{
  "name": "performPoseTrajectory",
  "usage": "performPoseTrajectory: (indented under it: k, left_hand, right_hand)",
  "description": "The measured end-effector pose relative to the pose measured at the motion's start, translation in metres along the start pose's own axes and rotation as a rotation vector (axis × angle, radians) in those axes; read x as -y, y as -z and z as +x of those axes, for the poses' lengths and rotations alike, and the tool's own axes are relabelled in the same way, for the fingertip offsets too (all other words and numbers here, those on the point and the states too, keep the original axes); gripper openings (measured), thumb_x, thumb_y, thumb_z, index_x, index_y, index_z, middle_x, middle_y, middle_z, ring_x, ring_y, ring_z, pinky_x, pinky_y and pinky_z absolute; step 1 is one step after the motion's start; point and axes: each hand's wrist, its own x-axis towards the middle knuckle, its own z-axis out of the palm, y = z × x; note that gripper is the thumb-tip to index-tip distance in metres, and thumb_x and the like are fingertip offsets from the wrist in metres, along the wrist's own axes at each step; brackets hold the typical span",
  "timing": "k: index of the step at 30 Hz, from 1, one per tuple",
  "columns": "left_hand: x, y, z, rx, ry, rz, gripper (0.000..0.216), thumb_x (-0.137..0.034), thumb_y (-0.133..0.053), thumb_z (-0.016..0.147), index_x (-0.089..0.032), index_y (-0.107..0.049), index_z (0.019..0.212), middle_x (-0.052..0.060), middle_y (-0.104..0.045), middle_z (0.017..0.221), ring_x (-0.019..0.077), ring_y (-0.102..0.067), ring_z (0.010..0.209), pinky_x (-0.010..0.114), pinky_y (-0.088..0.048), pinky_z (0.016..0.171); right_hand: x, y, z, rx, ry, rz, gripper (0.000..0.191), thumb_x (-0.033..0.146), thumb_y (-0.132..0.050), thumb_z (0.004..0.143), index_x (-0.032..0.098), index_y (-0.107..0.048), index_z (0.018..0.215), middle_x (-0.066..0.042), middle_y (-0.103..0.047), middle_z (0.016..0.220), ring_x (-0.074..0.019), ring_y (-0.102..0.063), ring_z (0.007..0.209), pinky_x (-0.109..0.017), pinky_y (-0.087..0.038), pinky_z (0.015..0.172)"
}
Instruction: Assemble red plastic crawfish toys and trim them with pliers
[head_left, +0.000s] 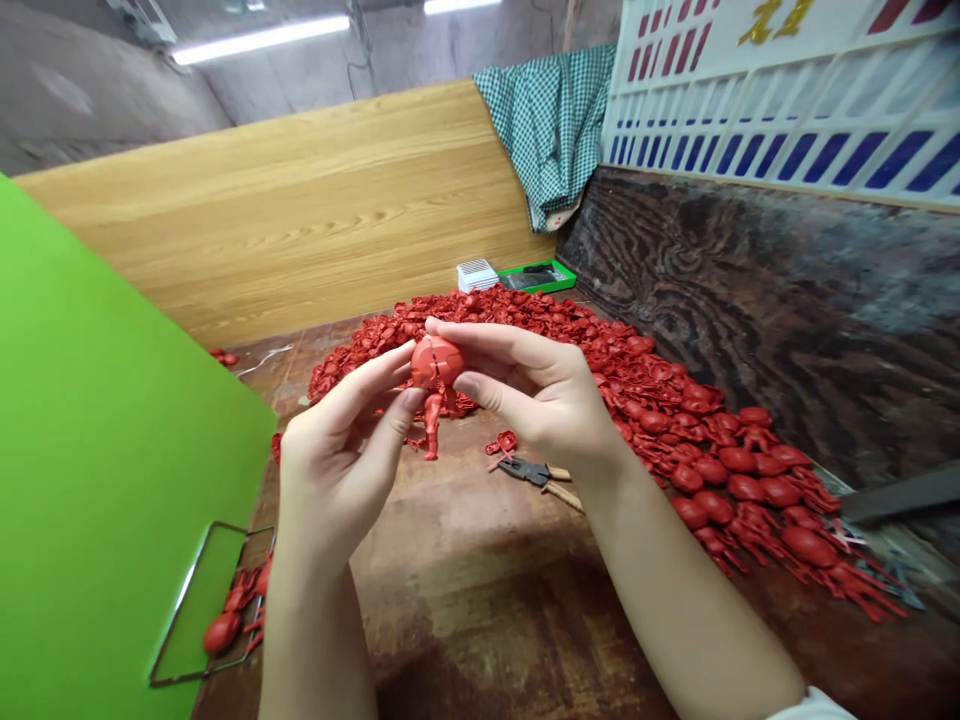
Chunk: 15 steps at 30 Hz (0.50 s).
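Observation:
Between my two hands, above the table, is a small red plastic figure (437,362) with a big round head and thin legs hanging down. A seam line runs down its head. My left hand (349,440) pinches the head from the left with thumb and fingers. From the right, my right hand (529,385) grips the same head, thumb below and fingers on top. Just beyond, a pair of pliers (529,471) with tan handles lies on the table, partly behind my right wrist. Beside its jaws sit small loose red parts (506,441).
A large heap of red plastic parts (637,400) spreads across the back and right of the wooden table (465,590). A green panel (112,450) stands at left, with a wire handle (180,600) near red figures (223,632). Behind are a green tray (566,276) and a checked cloth (551,120).

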Motion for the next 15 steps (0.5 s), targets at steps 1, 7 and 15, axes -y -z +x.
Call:
performPoseTrajectory:
  k: [1,7,15]
  left_hand:
    - [0.0002,0.0006,-0.0003,-0.007,-0.002,0.014,0.038,-0.024,-0.075,0.097,-0.029,-0.074,0.134,0.002,-0.080,0.130,0.0235,-0.079,0.115,0.033,-0.068,0.099]
    - [-0.0049,0.0014,-0.0023,-0.089,0.009,0.042,0.034,-0.028,-0.080,0.093,-0.033,-0.079,0.126,-0.001,-0.082,0.121,0.0209,-0.083,0.097,0.032,-0.071,0.090]
    - [-0.0079,-0.0001,-0.0020,-0.141,0.117,-0.066,0.025,-0.033,-0.083,0.091,-0.036,-0.082,0.116,-0.003,-0.083,0.115,0.0225,-0.083,0.099,0.032,-0.072,0.088]
  right_hand:
    - [-0.0004,0.0002,-0.0002,0.001,0.008,0.002,0.039,0.032,-0.080,0.094,0.031,-0.074,0.133,-0.003,-0.072,0.144,-0.0258,-0.068,0.134,-0.047,-0.052,0.122]
    - [-0.0014,0.0000,-0.0020,0.010,0.041,0.028,0.039,0.025,-0.078,0.095,0.031,-0.074,0.133,-0.001,-0.072,0.145,-0.0242,-0.068,0.135,-0.044,-0.055,0.120]
    - [0.0055,-0.0030,-0.0027,0.012,0.025,0.030,0.037,0.028,-0.079,0.094,0.030,-0.075,0.131,-0.002,-0.074,0.141,-0.0248,-0.071,0.131,-0.043,-0.059,0.116]
